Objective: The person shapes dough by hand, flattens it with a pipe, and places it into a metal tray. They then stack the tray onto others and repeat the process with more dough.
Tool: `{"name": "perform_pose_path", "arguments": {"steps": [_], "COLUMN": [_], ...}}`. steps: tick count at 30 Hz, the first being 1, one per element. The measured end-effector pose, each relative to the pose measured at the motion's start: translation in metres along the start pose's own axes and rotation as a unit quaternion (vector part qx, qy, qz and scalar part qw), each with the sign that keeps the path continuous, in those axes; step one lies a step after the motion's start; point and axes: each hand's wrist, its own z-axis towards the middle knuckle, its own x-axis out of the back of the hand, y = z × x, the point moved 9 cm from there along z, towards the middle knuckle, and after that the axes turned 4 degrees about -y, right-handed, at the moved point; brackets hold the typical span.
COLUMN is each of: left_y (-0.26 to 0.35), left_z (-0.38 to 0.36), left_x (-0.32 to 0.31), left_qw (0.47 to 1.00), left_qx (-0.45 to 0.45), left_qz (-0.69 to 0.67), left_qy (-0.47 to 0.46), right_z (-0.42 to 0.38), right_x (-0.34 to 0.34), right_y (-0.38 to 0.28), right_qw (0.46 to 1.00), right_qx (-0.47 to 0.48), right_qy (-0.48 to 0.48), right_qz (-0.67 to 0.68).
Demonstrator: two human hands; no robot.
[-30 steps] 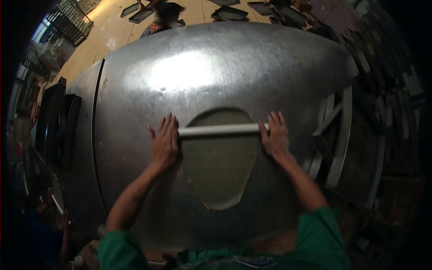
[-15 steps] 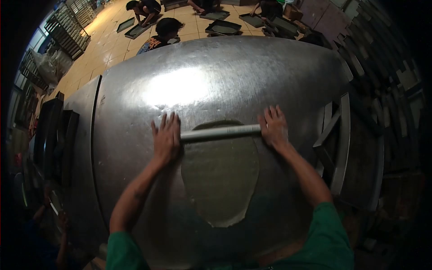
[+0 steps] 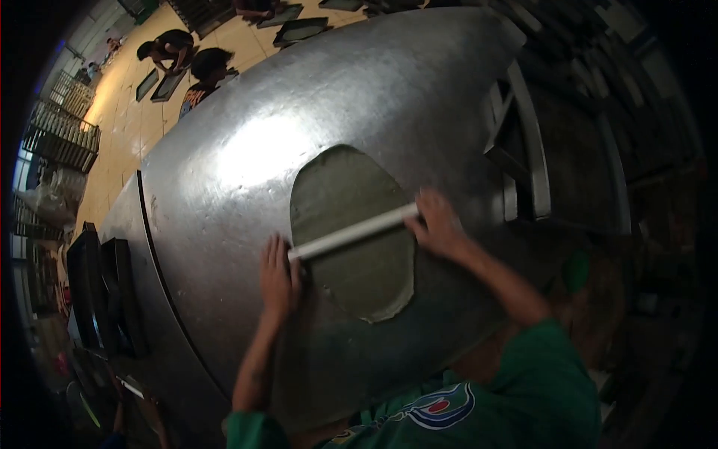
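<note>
"From my far seat, I ask: how do the hands keep the rod?"

"The left hand [image 3: 278, 283] is at one end of the white rod [image 3: 355, 230], fingers long and not closed. The right hand [image 3: 441, 228] covers the other end; whether it clenches, I cannot tell."

"Why at the ends?"

"I think so that the middle is free to lie across the green-grey sheet [image 3: 340, 179], and both sides can receive similar pressure. The rod is slanted, its right end farther from the body."

"And the sheet?"

"It lies flat on the metal table [image 3: 209, 224], between the hands, where it has firm support. Its shape is a long oval, the surface looks smooth and dull, the near edge a little ragged. The metal is scratched, with one bright shine."
</note>
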Motion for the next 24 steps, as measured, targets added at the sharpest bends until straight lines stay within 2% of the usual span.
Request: {"name": "perform_pose_path", "arguments": {"steps": [2,4,5,6,7,8,10,12,13,14,16,17,18,19,21,22,23,24], "left_y": [0.041,0.019,0.009,-0.006,-0.016,-0.022,-0.037,-0.009,0.006,0.022,0.05,0.048,0.054,0.064,0.074,0.078,0.082,0.075], "left_z": [-0.061,-0.065,-0.045,-0.013,0.02,0.042,0.051,0.019,-0.004,-0.033,-0.092,-0.132,-0.171,-0.189,-0.205,-0.211,-0.21,-0.204], "left_x": [0.027,0.038,0.052,0.058,0.057,0.046,-0.007,-0.023,-0.025,-0.018,-0.018,-0.033,-0.032,-0.026,-0.025,-0.021,-0.018,-0.02], "left_qw": [1.0,0.996,0.979,0.945,0.954,0.96,0.966,0.966,0.973,0.967,0.967,0.964,0.974,0.982,0.98,0.979,0.979,0.98], "left_qx": [0.007,0.05,0.088,0.125,0.128,0.134,0.238,0.209,0.17,0.18,0.129,0.136,0.106,0.068,0.062,0.061,0.047,0.066], "left_qz": [0.029,-0.075,-0.171,-0.263,-0.207,-0.15,0.083,0.129,0.118,0.133,0.165,0.164,0.168,0.174,0.185,0.193,0.196,0.184], "left_qy": [-0.002,-0.014,0.071,0.147,0.175,0.196,0.059,-0.083,-0.102,-0.119,-0.144,-0.161,-0.109,-0.043,-0.024,-0.01,-0.003,-0.038], "right_z": [-0.068,-0.048,-0.024,-0.015,0.015,0.029,0.032,-0.011,-0.035,-0.066,-0.121,-0.153,-0.186,-0.211,-0.234,-0.24,-0.237,-0.228], "right_x": [0.015,0.036,0.023,0.002,0.004,-0.003,-0.038,-0.036,-0.031,-0.027,-0.019,-0.022,-0.032,-0.032,-0.017,-0.015,-0.018,-0.017], "right_y": [-0.017,-0.014,0.012,0.032,0.037,0.044,0.05,0.019,0.003,-0.011,-0.036,-0.044,-0.048,-0.055,-0.068,-0.067,-0.065,-0.062], "right_qw": [0.997,0.997,0.981,0.936,0.968,0.977,0.983,0.986,0.988,0.988,0.987,0.99,0.99,0.994,0.995,0.994,0.996,0.998], "right_qx": [0.018,0.042,-0.09,-0.225,-0.173,-0.122,-0.152,-0.147,-0.138,-0.146,-0.13,-0.12,-0.122,-0.087,-0.026,-0.025,-0.008,0.011], "right_qy": [-0.042,-0.042,-0.12,-0.201,-0.059,0.079,0.1,0.067,0.038,0.012,-0.032,-0.019,-0.026,0.01,0.078,0.093,0.062,0.033], "right_qz": [0.058,0.057,0.121,0.184,0.17,0.154,-0.02,-0.04,-0.056,-0.05,-0.093,-0.065,-0.063,-0.064,-0.053,-0.053,-0.055,-0.06]}}
